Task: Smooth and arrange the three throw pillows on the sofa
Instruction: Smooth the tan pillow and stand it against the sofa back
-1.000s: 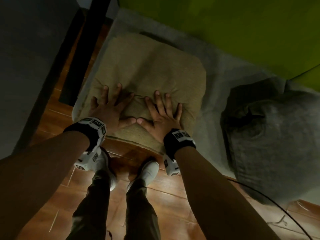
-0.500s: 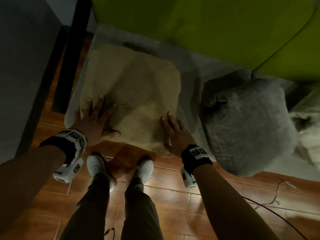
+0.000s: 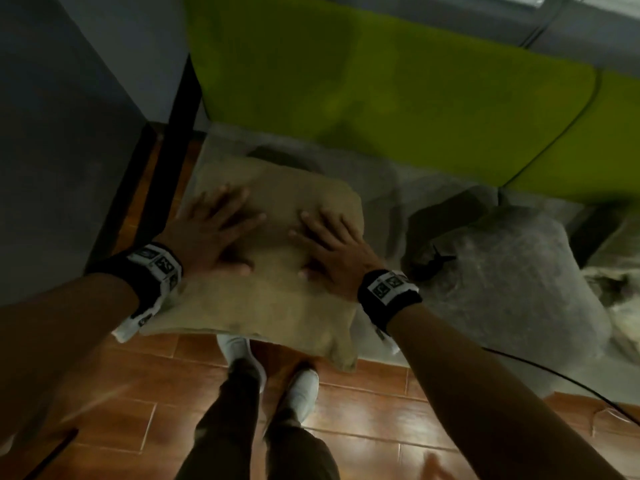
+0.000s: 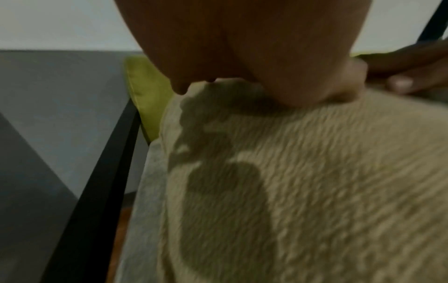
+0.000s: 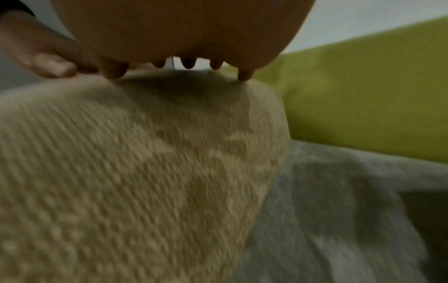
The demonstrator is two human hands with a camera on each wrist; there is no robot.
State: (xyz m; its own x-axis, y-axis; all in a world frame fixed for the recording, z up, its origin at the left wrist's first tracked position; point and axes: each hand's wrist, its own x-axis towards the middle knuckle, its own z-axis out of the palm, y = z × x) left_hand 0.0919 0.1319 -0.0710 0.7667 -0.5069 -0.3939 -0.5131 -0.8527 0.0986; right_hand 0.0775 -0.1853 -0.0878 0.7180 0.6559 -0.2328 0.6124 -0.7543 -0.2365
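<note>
A tan knitted pillow lies flat at the left end of the sofa seat, its near corner hanging past the seat's front edge. My left hand presses flat on its left half with the fingers spread. On its right half my right hand lies flat too, thumb toward the left hand. Both wrist views show the ribbed tan pillow under the palms. A grey pillow sits crumpled to the right. At the right edge a pale furry pillow shows only in part.
The sofa has a grey cover and lime green back cushions. A black frame post and a grey wall stand left of it. A black cable runs over the wooden floor at right. My shoes stand below the pillow.
Both hands slid from the tan pillow's near edge up onto its middle, and the pillow now hangs further over the seat's front. The view has tipped up toward the sofa back.
</note>
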